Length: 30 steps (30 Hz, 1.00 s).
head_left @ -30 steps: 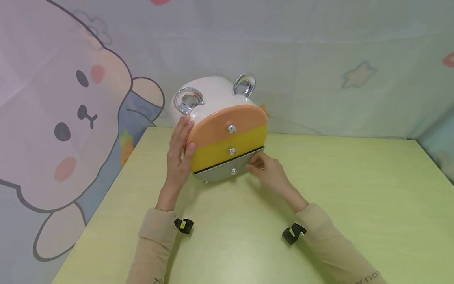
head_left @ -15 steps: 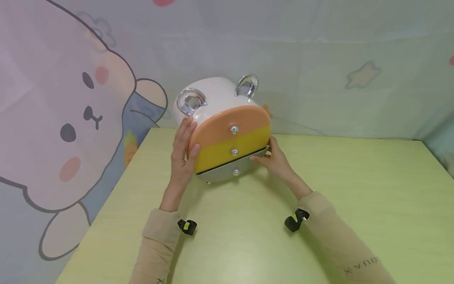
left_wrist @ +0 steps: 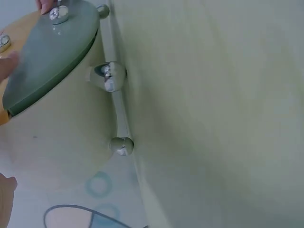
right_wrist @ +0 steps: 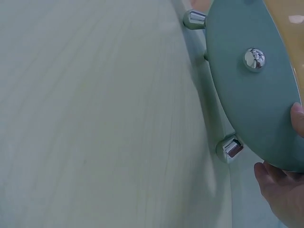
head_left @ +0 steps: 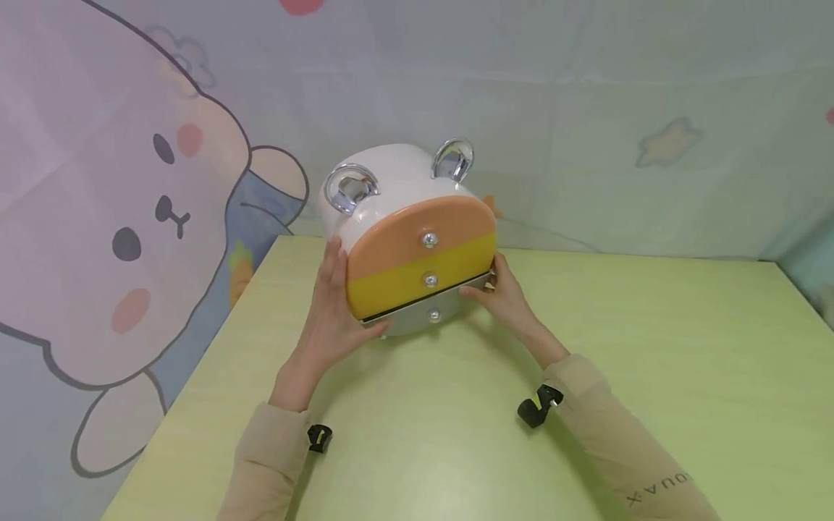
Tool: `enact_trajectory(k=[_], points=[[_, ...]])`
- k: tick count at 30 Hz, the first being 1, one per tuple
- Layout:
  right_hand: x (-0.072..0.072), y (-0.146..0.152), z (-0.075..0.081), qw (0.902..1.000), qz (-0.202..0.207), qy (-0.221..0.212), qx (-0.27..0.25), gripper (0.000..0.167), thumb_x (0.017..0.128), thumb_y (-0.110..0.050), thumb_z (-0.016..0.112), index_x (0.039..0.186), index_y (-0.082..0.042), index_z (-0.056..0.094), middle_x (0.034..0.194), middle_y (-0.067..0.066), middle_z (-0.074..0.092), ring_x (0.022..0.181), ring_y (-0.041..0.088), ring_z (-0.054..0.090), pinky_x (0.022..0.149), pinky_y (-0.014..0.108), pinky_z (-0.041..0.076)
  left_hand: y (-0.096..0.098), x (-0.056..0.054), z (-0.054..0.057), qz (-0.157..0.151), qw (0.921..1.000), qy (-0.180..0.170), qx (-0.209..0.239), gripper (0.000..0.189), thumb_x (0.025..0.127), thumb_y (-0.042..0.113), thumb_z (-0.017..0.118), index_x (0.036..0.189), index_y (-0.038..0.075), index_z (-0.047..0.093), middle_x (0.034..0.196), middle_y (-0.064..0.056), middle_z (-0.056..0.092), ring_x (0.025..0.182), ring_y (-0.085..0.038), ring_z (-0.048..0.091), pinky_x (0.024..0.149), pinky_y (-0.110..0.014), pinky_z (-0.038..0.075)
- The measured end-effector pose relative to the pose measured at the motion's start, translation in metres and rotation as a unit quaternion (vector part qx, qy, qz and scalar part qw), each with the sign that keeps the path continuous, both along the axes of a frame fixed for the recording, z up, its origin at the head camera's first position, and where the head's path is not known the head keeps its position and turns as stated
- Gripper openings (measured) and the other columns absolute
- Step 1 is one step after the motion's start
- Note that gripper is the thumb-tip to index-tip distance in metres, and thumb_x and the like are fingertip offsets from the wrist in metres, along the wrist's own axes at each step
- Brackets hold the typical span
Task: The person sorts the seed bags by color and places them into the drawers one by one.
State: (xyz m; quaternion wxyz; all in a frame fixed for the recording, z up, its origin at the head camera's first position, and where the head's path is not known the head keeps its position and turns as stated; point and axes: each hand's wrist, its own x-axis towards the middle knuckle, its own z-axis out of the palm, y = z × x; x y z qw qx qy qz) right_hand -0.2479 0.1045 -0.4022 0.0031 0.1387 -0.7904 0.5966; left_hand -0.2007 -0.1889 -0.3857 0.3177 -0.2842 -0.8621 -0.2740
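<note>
A small white chest of drawers (head_left: 394, 165) with two chrome ears stands on the table. Its front has an orange, a yellow and a grey-green drawer (head_left: 413, 318), each with a round chrome knob. A dark line runs between the yellow and grey-green fronts. My left hand (head_left: 329, 322) lies along the left side with fingers extended, its thumb across the grey-green drawer's left end. With my right hand (head_left: 511, 300) I pinch that drawer's right end, thumb on the front and fingers curled behind the edge. The right wrist view shows the drawer's chrome knob (right_wrist: 254, 60) close up.
The chest stands on chrome feet (left_wrist: 122, 146) on a pale yellow-green table (head_left: 651, 376). Behind it hangs a cloth backdrop (head_left: 573, 137) printed with a large cartoon bear. A black wrist camera (head_left: 319, 438) sits at the left cuff, another (head_left: 539, 407) at the right.
My right hand has shifted from the grey-green drawer's front to its right edge and gripped it. My left hand has slid down the side, its thumb moving from the yellow drawer to the grey-green one.
</note>
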Motion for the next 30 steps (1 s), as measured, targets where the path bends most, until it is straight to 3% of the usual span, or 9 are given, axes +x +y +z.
enact_trajectory(k=[5, 7, 11, 14, 19, 25, 30], points=[[-0.002, -0.002, 0.002, 0.9997, -0.006, -0.024, -0.002, 0.076, 0.088, -0.008, 0.068, 0.148, -0.005, 0.021, 0.146, 0.018, 0.037, 0.130, 0.037, 0.045, 0.105, 0.048, 0.044, -0.004, 0.000, -0.005, 0.008, 0.9999, 0.011, -0.005, 0.136, 0.059, 0.026, 0.092, 0.154, 0.022, -0.006, 0.163, -0.008, 0.000, 0.150, -0.031, 0.011, 0.122, -0.044, 0.020], [0.002, -0.005, 0.010, 0.9993, -0.011, -0.036, 0.001, 0.076, 0.088, -0.007, 0.067, 0.148, -0.004, 0.020, 0.149, 0.019, 0.034, 0.132, 0.038, 0.043, 0.106, 0.048, 0.044, -0.004, -0.001, -0.005, 0.011, 0.9999, 0.008, -0.004, 0.134, 0.061, 0.025, 0.091, 0.154, 0.021, -0.005, 0.163, -0.007, 0.001, 0.150, -0.030, 0.013, 0.122, -0.042, 0.022], [0.003, -0.007, 0.012, 0.9988, -0.022, -0.043, 0.003, 0.077, 0.088, -0.009, 0.067, 0.148, -0.004, 0.019, 0.151, 0.019, 0.032, 0.135, 0.038, 0.041, 0.107, 0.047, 0.043, -0.001, -0.001, -0.005, 0.032, 0.9993, 0.012, -0.013, 0.132, 0.061, 0.024, 0.092, 0.153, 0.019, -0.002, 0.163, -0.008, 0.003, 0.150, -0.030, 0.016, 0.120, -0.041, 0.026], [-0.002, -0.006, 0.004, 0.9987, -0.034, -0.036, 0.000, 0.078, 0.087, -0.009, 0.069, 0.148, -0.005, 0.020, 0.150, 0.018, 0.033, 0.135, 0.038, 0.042, 0.108, 0.047, 0.043, 0.002, -0.001, -0.004, 0.046, 0.9985, 0.015, -0.023, 0.132, 0.061, 0.023, 0.092, 0.153, 0.018, -0.003, 0.163, -0.009, 0.005, 0.150, -0.029, 0.017, 0.118, -0.042, 0.029], [-0.002, -0.004, 0.004, 0.9984, -0.045, -0.033, 0.006, 0.078, 0.087, -0.011, 0.069, 0.148, -0.006, 0.020, 0.149, 0.018, 0.035, 0.134, 0.038, 0.043, 0.108, 0.046, 0.043, 0.006, -0.003, -0.004, 0.050, 0.9982, 0.022, -0.022, 0.132, 0.059, 0.022, 0.092, 0.153, 0.017, 0.000, 0.163, -0.009, 0.007, 0.149, -0.029, 0.019, 0.117, -0.043, 0.031], [0.000, 0.003, 0.003, 0.9960, -0.024, -0.077, 0.037, 0.087, 0.089, -0.016, 0.068, 0.153, -0.011, 0.009, 0.153, 0.019, 0.030, 0.132, 0.041, 0.044, 0.103, 0.051, 0.047, 0.007, -0.004, -0.003, 0.057, 0.9978, 0.028, -0.023, 0.128, 0.061, 0.024, 0.091, 0.153, 0.014, 0.003, 0.162, -0.010, 0.010, 0.149, -0.029, 0.020, 0.119, -0.044, 0.028], [0.013, 0.019, 0.004, 0.9876, 0.020, -0.110, 0.109, 0.091, 0.090, -0.019, 0.066, 0.154, -0.009, 0.002, 0.155, 0.025, 0.025, 0.137, 0.045, 0.037, 0.106, 0.057, 0.041, 0.007, 0.009, 0.001, 0.062, 0.9977, 0.006, -0.026, 0.120, 0.069, 0.024, 0.086, 0.155, 0.011, 0.003, 0.163, -0.012, 0.008, 0.149, -0.031, 0.020, 0.116, -0.052, 0.029]])
